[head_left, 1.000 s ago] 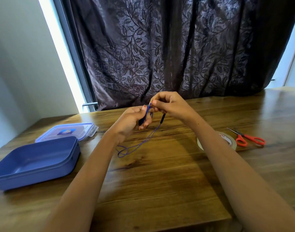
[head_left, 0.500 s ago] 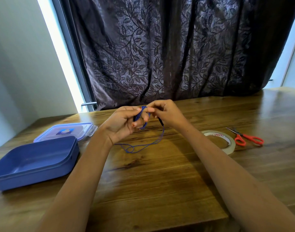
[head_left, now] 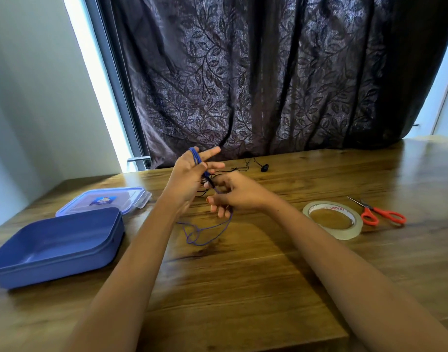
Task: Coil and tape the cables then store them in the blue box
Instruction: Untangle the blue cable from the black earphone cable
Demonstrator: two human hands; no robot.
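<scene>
A thin blue cable (head_left: 205, 236) is partly wound in loops round the raised fingers of my left hand (head_left: 188, 175), held above the table's far middle. One finger of that hand lies across the strands. My right hand (head_left: 234, 195) is just to its right and pinches the cable near its black end. The loose rest of the cable hangs down and lies curled on the wooden table (head_left: 243, 288). A black cable (head_left: 243, 169) lies behind my hands near the curtain. The open blue box (head_left: 55, 247) stands at the left.
The box's clear-blue lid (head_left: 103, 199) lies behind the box. A roll of tape (head_left: 332, 219) lies flat to the right of my right wrist, with red-handled scissors (head_left: 380, 214) beyond it. A dark curtain hangs along the table's far edge.
My left hand has risen and spread its fingers with the cable loops on them. My right hand has dropped lower and to the right along the cable. The black cable now shows behind.
</scene>
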